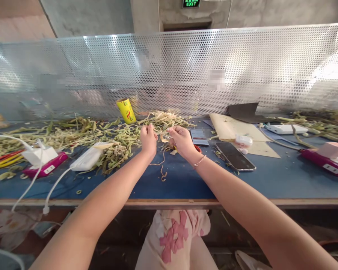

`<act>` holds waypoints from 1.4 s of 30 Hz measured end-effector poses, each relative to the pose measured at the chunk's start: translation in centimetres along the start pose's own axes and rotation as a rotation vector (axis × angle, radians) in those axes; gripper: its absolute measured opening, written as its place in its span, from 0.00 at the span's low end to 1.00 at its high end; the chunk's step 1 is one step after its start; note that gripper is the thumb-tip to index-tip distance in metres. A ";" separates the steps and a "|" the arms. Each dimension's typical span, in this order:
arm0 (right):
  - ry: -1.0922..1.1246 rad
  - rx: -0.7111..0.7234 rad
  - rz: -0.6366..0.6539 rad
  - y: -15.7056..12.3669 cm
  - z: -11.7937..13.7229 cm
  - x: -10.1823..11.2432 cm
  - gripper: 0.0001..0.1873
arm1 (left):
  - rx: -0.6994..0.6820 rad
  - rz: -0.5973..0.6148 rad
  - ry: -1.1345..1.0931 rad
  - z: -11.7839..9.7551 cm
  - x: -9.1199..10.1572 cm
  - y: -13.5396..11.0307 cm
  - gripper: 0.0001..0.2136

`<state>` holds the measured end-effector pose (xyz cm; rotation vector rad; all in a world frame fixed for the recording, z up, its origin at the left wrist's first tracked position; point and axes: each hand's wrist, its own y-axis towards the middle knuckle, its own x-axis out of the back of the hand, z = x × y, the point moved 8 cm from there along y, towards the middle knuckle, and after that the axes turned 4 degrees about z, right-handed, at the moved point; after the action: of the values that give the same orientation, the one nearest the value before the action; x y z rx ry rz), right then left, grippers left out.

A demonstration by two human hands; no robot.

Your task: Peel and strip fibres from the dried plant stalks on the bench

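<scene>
My left hand [148,141] and my right hand [181,141] are raised close together over the middle of the blue table. Both have their fingers pinched and turned toward each other. A thin, pale dried plant strand [161,135] runs between the fingertips; its ends are hidden in the fingers. Behind the hands lies a heap of pale dried stalks [169,119]. Dried green-yellow leaves [115,150] spread to the left of my left hand. A curled brown strand [163,174] lies on the table below the hands.
A tilted yellow tube [126,111] stands at the back by the perforated metal screen [186,75]. To the right are a phone [235,156] and brown paper [233,129]. A white power bank [88,157] and magenta power strips [46,165] with trailing cables lie at the sides.
</scene>
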<state>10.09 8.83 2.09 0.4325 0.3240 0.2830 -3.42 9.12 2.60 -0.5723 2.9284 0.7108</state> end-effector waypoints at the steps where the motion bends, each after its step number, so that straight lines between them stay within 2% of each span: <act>1: 0.002 0.001 0.005 0.0 0.0 -0.1 0.13 | -0.004 -0.005 0.006 -0.1 0.1 0.0 0.11; 8: -0.094 -0.050 -0.138 -0.4 0.3 1.3 0.18 | -0.247 0.048 0.198 -2.3 0.1 -0.7 0.12; 12: -0.141 -0.122 -0.002 -0.6 -0.1 0.6 0.26 | -0.305 0.053 0.280 -3.2 -0.1 -1.3 0.11; 14: -0.192 -0.055 0.036 -0.7 0.4 0.4 0.27 | -0.321 0.047 0.314 -3.6 -0.1 -1.4 0.11; 18: -0.327 0.042 0.019 -0.6 0.8 0.4 0.22 | -0.313 0.049 0.333 -3.7 -0.1 -1.6 0.12; 21: -0.405 0.068 -0.009 -0.3 0.8 0.6 0.18 | -0.252 0.097 0.259 -3.0 -0.6 -1.7 0.12; 23: -0.468 0.084 -0.045 -0.1 1.0 0.9 0.16 | -0.164 0.165 0.127 -2.2 -1.3 -1.8 0.13; 28: -0.661 0.162 -0.164 -0.4 2.4 1.7 0.14 | 0.222 0.297 -0.287 0.1 -3.6 -2.7 0.14; 31: -0.730 0.219 -0.187 -0.7 3.2 1.6 0.12 | 0.390 0.270 -0.424 0.5 -4.0 -3.4 0.14; 34: -0.758 0.284 -0.189 -1.0 3.9 1.3 0.10 | 0.429 0.236 -0.477 0.4 -4.0 -3.6 0.12; 37: -0.766 0.332 -0.182 -1.2 4.5 1.0 0.09 | 0.373 0.298 -0.414 0.2 -4.2 -3.6 0.10; 42: -0.801 0.377 -0.156 -1.4 4.8 0.5 0.08 | 0.032 0.350 -0.019 -1.6 -3.6 -3.0 0.14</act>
<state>12.57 6.07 5.41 0.8457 -0.3822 -0.1201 1.03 7.15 3.31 -0.0452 3.0475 0.6906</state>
